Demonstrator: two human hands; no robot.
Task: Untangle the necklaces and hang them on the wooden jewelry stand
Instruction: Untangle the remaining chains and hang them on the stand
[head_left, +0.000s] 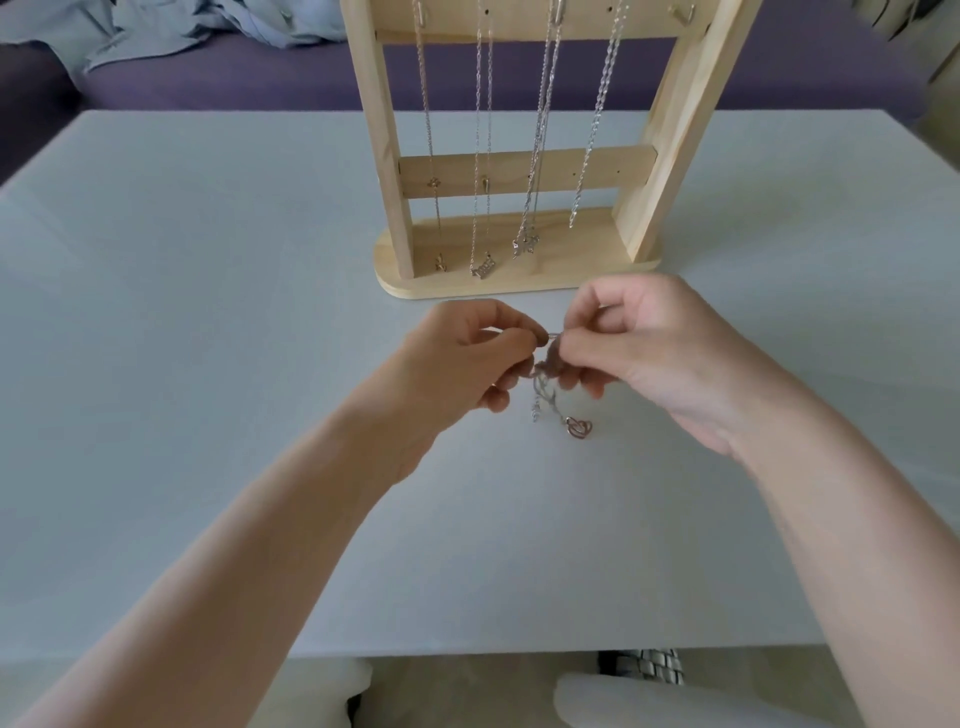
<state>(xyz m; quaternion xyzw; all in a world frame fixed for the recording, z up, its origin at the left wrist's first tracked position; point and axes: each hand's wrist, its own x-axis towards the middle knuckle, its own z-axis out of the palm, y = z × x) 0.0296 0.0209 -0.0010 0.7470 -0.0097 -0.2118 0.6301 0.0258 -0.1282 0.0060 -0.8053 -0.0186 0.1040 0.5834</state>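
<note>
Tangled necklace (545, 371) pinched between both hands, just in front of the wooden jewelry stand (511, 156).

Left hand (462, 358) and right hand (639, 348) each with grip clamped on the chain, thumb and forefinger tips almost meeting in front of the stand's base. Heart pendant (578, 427) dangling below the knot, low over the pale counter (208, 312). Four hung necklaces (540, 130) draped down the stand. Purple sofa (234, 78) behind the stand, with blue cloth (218, 26) on it.
</note>
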